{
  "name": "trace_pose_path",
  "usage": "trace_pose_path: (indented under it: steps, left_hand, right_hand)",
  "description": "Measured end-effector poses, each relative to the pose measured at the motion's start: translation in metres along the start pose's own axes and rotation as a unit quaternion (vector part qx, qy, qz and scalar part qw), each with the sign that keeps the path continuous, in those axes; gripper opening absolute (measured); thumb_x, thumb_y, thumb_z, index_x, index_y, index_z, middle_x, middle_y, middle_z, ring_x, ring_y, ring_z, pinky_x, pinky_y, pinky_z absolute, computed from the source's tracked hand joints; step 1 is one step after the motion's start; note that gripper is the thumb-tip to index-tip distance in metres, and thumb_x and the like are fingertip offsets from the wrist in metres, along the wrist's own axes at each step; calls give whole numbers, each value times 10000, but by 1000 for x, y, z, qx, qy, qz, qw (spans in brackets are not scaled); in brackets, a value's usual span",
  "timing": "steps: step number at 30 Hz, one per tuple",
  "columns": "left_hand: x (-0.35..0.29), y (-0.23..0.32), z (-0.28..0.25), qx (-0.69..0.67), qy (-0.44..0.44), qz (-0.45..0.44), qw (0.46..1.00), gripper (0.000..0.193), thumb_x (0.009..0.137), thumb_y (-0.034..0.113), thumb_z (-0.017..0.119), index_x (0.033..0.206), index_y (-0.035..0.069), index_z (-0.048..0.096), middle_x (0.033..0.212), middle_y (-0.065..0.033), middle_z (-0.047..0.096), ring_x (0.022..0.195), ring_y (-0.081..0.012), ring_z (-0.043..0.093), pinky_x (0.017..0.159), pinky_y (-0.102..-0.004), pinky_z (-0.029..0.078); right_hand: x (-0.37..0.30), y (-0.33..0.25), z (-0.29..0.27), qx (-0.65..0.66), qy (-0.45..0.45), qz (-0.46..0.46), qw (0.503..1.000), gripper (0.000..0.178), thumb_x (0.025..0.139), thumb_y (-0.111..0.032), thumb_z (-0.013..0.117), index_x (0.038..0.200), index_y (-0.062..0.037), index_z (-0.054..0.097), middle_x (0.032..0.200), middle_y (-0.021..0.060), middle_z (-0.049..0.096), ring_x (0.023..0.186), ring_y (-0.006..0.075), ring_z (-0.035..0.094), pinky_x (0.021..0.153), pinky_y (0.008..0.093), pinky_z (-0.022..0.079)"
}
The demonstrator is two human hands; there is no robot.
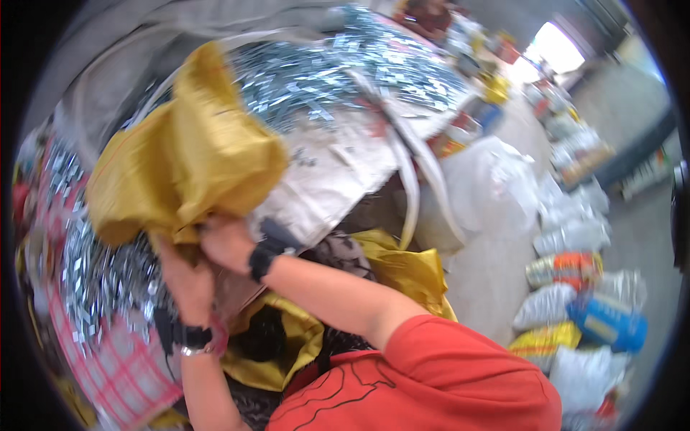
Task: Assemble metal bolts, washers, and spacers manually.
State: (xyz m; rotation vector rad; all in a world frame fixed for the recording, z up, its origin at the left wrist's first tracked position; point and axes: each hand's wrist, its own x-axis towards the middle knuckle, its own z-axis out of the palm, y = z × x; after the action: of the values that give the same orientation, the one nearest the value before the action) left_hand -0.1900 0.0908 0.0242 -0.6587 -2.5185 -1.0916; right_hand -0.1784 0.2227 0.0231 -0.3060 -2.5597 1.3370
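A yellow woven sack (pixel 223 136) stands up in front of me, its body bulging and its lower end bunched together. My right hand (pixel 226 244) is closed on that gathered end. Just left of it and lower, my left hand (pixel 190 291) grips the same end, its fingertips partly covered by the folds. Both wrists wear dark bands. Behind the sack lies a heap of shiny silver strips (pixel 287 79), some of it on a white sheet (pixel 334 172). More silver strips (pixel 108 280) lie beside my left hand on a pink checked cloth (pixel 118 366).
Near my lap are another yellow sack (pixel 410 269) and a yellow opening with something dark inside. White straps (pixel 424 172) hang by a clear plastic bag (pixel 489 183). Filled bags and a blue container (pixel 607 321) line the floor at right. A person (pixel 429 16) sits far back.
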Motion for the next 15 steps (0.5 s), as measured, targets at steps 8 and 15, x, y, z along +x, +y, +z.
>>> trace_pose_path:
  steps: [8, 15]
  left_hand:
    - [49, -15, 4, -23, -41, -23, 999, 648, 879, 113, 585, 1415, -88, 282, 1364, -295, 440, 1258, -395, 441, 1063, -372, 328]
    - [-2, 14, -33, -193, 28, -60, 979, 761, 864, 109, 667, 1465, -40, 224, 1450, -209, 350, 1299, -284, 396, 1089, -369, 302]
  right_hand:
    - [47, 0, 7, 16, 93, 18, 995, 247, 817, -173, 542, 897, 36, 647, 936, 287, 634, 868, 417, 636, 756, 441, 516]
    - [-8, -66, -91, 527, -8, -18, 850, 298, 926, -180, 602, 1156, 10, 603, 1053, 83, 654, 961, 172, 624, 807, 319, 509]
